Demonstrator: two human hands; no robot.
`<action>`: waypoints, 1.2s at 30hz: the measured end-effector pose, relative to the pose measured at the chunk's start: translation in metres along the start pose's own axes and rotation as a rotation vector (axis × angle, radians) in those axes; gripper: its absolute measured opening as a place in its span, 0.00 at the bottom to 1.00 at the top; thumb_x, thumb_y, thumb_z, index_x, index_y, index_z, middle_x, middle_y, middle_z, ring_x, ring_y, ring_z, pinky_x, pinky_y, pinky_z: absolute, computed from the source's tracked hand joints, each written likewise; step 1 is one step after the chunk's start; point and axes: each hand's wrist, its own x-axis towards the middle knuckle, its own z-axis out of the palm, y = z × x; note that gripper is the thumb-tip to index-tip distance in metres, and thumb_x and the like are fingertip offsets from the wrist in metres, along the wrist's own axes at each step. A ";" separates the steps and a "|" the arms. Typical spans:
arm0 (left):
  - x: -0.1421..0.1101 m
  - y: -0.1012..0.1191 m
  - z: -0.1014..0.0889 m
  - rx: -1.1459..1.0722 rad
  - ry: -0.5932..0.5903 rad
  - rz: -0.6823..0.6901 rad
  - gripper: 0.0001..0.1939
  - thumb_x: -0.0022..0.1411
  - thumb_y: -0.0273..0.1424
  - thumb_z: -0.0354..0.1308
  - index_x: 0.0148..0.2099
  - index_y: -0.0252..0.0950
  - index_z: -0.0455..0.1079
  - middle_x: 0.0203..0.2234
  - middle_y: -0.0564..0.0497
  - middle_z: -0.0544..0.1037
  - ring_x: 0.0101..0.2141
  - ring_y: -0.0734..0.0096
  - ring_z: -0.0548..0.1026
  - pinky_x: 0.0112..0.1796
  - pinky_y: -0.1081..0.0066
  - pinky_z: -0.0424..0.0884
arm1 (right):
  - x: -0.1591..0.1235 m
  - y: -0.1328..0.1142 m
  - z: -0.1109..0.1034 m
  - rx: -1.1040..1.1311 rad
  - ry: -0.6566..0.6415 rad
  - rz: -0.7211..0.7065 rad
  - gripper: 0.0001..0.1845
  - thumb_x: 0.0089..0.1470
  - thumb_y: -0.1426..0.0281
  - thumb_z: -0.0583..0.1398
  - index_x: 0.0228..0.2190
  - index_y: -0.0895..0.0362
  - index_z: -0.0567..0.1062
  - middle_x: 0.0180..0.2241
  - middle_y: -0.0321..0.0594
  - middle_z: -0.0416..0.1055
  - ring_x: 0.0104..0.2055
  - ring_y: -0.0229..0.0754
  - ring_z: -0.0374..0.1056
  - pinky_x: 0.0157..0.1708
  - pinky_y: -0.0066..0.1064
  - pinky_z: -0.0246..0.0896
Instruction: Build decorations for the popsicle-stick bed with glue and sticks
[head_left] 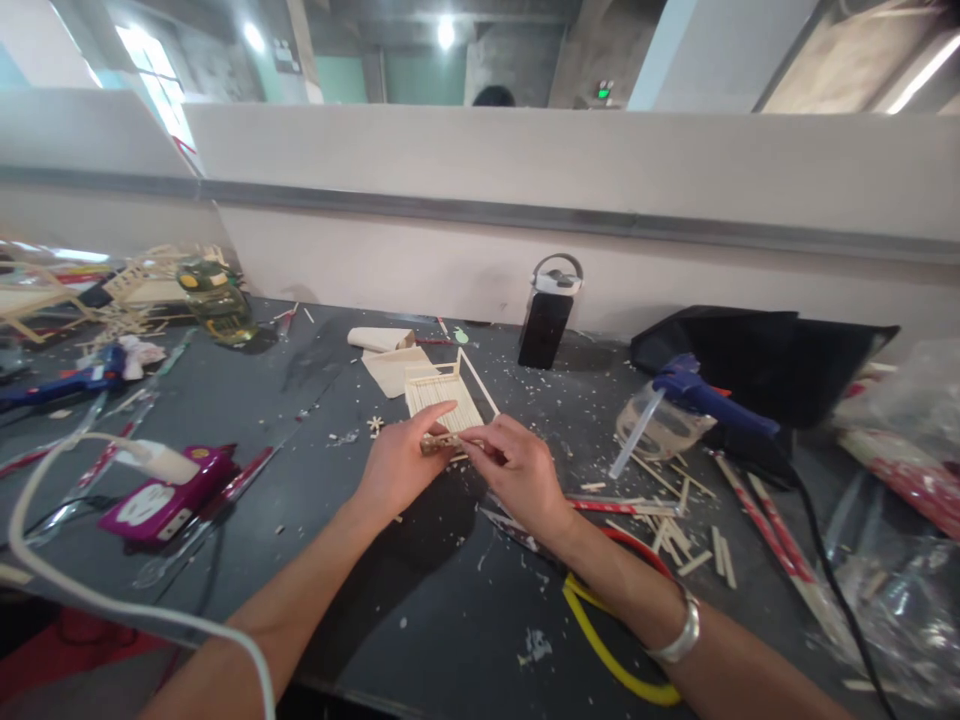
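A small model of pale wooden sticks (442, 395), with a slatted base and a raised frame at its far end, sits on the dark table in front of me. My left hand (405, 460) is at its near edge, thumb stretched over the slats and the other fingers curled. Between my hands is a small brownish piece (439, 443), too small to name, held by the left fingers. My right hand (521, 465) pinches at the right end of that piece, beside the model's near right corner. Part of the near edge is hidden by my fingers.
A blue glue gun (712, 400) rests on a clear container at right, with loose wooden sticks (671, 535) nearby. A purple power strip (169, 500) with a white cable lies left. Behind stand a black-and-white bottle (547, 325) and a greenish bottle (217, 305). Yellow-handled pliers (615, 650) lie under my right forearm.
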 end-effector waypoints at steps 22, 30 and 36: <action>0.000 -0.006 0.003 -0.017 0.003 -0.019 0.27 0.52 0.23 0.62 0.55 0.42 0.68 0.34 0.53 0.83 0.31 0.66 0.79 0.33 0.69 0.70 | -0.009 -0.001 -0.004 -0.324 -0.084 -0.303 0.14 0.62 0.72 0.54 0.44 0.57 0.78 0.32 0.44 0.74 0.36 0.44 0.70 0.36 0.32 0.64; 0.001 -0.007 0.003 -0.026 -0.007 -0.015 0.27 0.52 0.23 0.62 0.55 0.41 0.68 0.34 0.52 0.82 0.32 0.65 0.79 0.34 0.69 0.71 | -0.010 -0.001 -0.004 -0.297 -0.085 -0.304 0.14 0.61 0.74 0.55 0.43 0.59 0.79 0.31 0.45 0.74 0.35 0.44 0.70 0.35 0.32 0.64; -0.002 -0.008 0.005 -0.021 0.003 0.026 0.28 0.54 0.24 0.60 0.57 0.42 0.65 0.34 0.54 0.82 0.34 0.66 0.79 0.35 0.69 0.71 | -0.009 0.001 -0.003 -0.235 -0.033 -0.273 0.12 0.60 0.74 0.56 0.43 0.59 0.78 0.33 0.44 0.76 0.36 0.43 0.71 0.37 0.31 0.65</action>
